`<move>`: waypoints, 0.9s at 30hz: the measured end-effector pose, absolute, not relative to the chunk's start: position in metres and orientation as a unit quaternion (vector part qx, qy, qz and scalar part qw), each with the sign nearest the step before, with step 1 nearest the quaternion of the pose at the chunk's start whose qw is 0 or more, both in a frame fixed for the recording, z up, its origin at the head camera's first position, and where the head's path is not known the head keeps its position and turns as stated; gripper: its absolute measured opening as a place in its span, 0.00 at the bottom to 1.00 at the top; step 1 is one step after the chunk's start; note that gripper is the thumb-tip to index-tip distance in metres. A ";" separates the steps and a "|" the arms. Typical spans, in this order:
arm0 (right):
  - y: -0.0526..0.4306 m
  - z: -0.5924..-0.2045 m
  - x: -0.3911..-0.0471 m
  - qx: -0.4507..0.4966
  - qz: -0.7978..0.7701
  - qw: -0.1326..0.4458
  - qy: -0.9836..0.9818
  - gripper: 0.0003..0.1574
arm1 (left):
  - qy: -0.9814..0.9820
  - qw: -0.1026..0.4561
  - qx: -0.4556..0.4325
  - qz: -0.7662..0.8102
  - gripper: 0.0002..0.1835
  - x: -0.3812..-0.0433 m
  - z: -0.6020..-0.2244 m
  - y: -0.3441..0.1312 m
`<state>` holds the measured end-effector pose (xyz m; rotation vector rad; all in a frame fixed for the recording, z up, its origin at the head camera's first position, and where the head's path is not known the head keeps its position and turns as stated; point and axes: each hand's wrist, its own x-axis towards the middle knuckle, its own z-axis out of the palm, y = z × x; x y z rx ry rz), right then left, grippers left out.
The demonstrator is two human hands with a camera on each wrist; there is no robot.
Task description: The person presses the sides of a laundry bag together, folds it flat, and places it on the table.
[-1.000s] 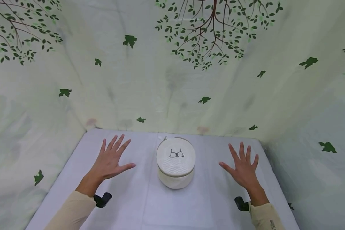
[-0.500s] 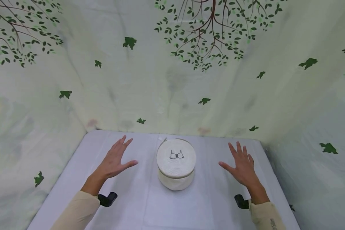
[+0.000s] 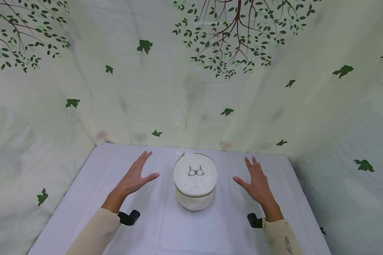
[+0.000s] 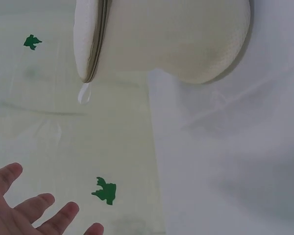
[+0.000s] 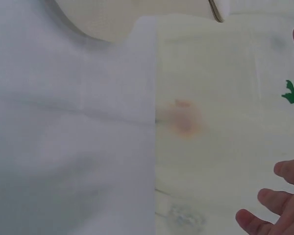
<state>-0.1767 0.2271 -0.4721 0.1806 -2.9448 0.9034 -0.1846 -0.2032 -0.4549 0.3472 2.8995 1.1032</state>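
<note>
A round cream laundry bag for bras (image 3: pixel 195 184) stands upright in the middle of the table, its mesh lid zipped round the edge and marked with a bra drawing. To its left, my left hand (image 3: pixel 134 179) hovers with fingers stretched and thumb pointing toward the bag. On the other side my right hand (image 3: pixel 256 182) is held likewise, thumb spread inward. Neither hand touches the bag. The left wrist view shows the bag's side (image 4: pixel 171 39) and zip, with my left fingertips low at the left. In the right wrist view, my right fingers (image 5: pixel 272 200) show at the right edge.
The table (image 3: pixel 191 237) has a white cover. Behind it and on both sides hangs a pale curtain (image 3: pixel 185 99) printed with branches and green leaves. A black wrist camera (image 3: pixel 129 217) sits at my left cuff, and another camera (image 3: pixel 254 220) at my right.
Both hands have moved inward toward the bag, the left to the right and the right to the left. Their fingers have drawn closer together and the hands have turned palms inward. The bag stays put.
</note>
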 end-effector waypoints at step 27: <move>0.151 -0.495 -0.190 -0.026 0.502 -0.020 -0.864 0.59 | 0.861 0.080 -0.033 0.500 0.41 -0.199 -0.488 -0.145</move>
